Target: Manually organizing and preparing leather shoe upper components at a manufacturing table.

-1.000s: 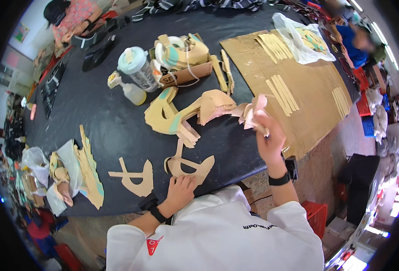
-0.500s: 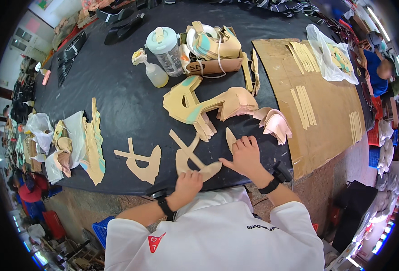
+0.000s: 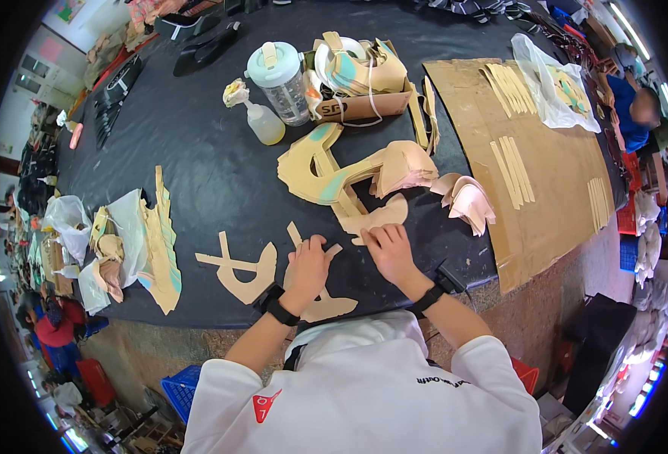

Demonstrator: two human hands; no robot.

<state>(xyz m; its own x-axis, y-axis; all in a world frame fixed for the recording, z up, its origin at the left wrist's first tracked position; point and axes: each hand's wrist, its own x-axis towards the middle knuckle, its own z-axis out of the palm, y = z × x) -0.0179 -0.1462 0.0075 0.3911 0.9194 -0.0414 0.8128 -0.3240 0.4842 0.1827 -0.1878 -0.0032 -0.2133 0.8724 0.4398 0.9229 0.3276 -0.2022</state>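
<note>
Right hand (image 3: 388, 250) shifted, seemingly onto cutout (image 3: 315, 291)

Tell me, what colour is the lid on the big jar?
Pale mint green lid, seen best in the head view.

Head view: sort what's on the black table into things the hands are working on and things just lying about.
In hand: tan cut-out piece under left hand; right hand beside it.

Lying about: second cut-out, stacked tan pieces, squeeze bottle, clear jug, cardboard sheet, pink cups.
</note>
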